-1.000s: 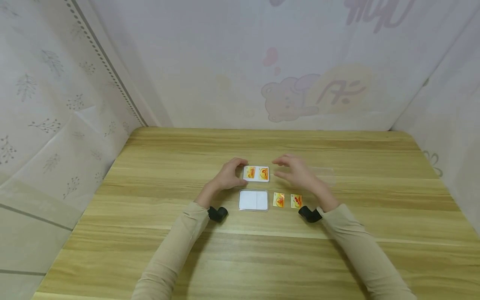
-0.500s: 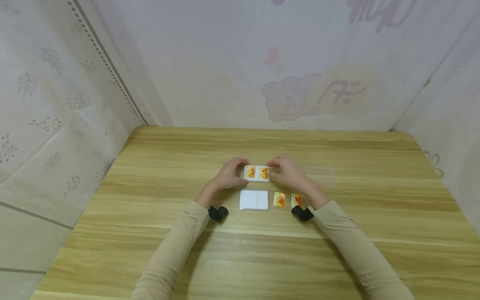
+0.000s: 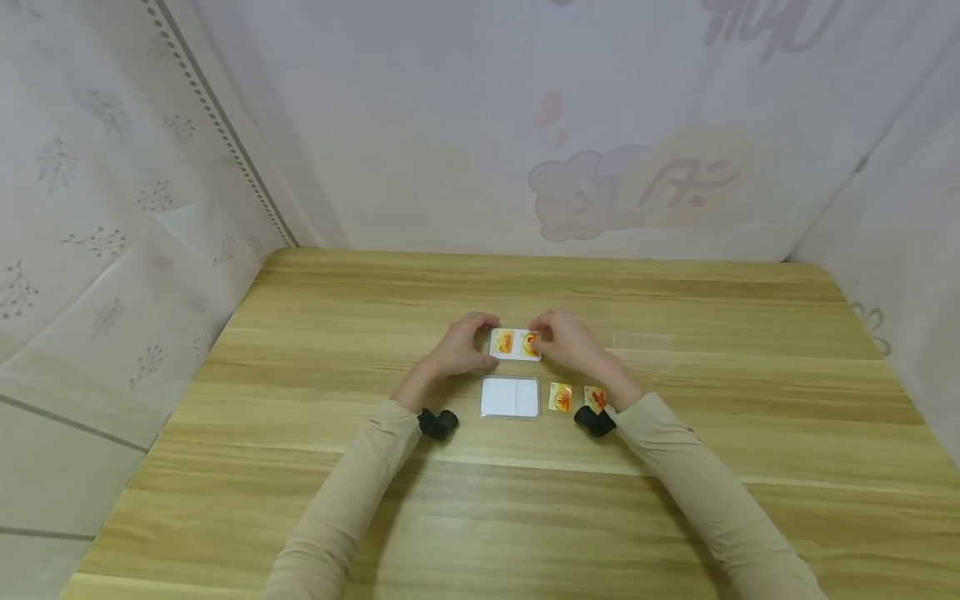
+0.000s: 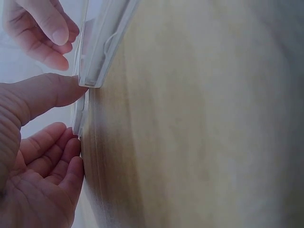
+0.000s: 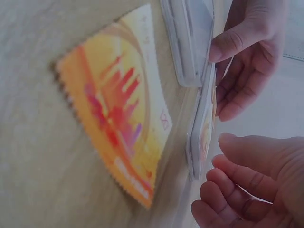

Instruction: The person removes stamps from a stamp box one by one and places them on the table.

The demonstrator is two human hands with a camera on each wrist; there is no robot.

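Note:
My left hand [image 3: 459, 346] grips the left end of a flat white stamp case [image 3: 515, 354], thumb at the near edge and fingers at the far edge. On its white face lie two orange and yellow stamps side by side, a left stamp [image 3: 503, 342] and a right stamp [image 3: 529, 342]. Over the right end my right hand [image 3: 572, 342] reaches in, and its thumb overlaps the right stamp in the head view. In the right wrist view, its thumb and index finger [image 5: 256, 152] are bent and apart, close to the case's end.
Nearer to me lies a second clear case with a white insert [image 3: 510, 397]. Right of it sit two loose stamps, a yellow stamp [image 3: 560, 397] and a red and yellow stamp [image 3: 594, 396] partly behind the black wrist camera [image 3: 595, 421]. A clear plastic sheet [image 3: 641, 342] lies farther right.
My right hand has moved left, from beside the case to over its right end, with thumb and fingers now at the right stamp. My left hand has stayed on the case.

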